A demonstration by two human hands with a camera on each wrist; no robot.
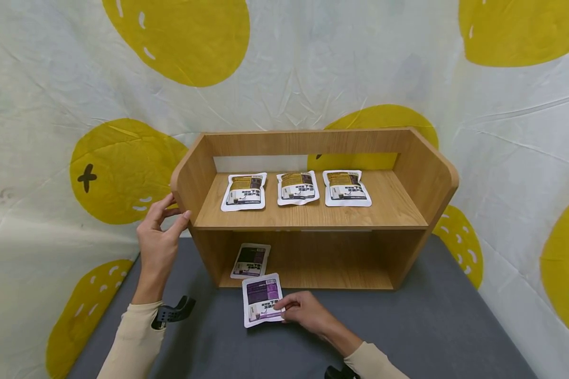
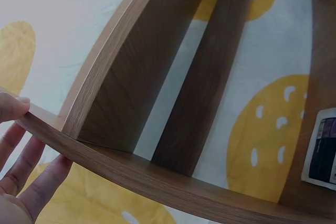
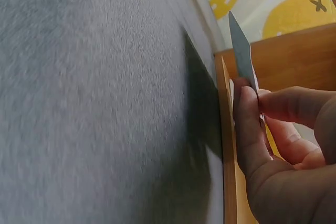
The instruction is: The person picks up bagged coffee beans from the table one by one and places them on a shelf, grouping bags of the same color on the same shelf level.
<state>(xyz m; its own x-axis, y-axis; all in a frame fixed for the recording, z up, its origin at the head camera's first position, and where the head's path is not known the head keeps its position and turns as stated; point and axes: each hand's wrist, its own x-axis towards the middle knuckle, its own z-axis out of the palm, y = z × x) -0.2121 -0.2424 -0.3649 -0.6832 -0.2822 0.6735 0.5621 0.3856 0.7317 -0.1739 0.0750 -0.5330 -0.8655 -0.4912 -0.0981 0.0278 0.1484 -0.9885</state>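
Observation:
In the head view my right hand (image 1: 308, 315) pinches the right edge of a flat white pouch with a purple label (image 1: 263, 300), held in front of the shelf. The right wrist view shows this pouch (image 3: 241, 48) edge-on between thumb and fingers, raised over the grey surface. My left hand (image 1: 158, 242) grips the left side panel of a two-tier wooden shelf (image 1: 308, 228), thumb on one face and fingers on the other. Another pouch with a dark label (image 1: 250, 261) lies at the left of the lower tier, just behind the held one.
On the upper tier sit three white pouches with brown-and-yellow labels: a left one (image 1: 244, 192), a middle one (image 1: 297, 188) and a right one (image 1: 346, 188). A grey-covered table (image 1: 436, 337) carries the shelf. A white cloth with yellow shapes (image 1: 313, 63) hangs behind.

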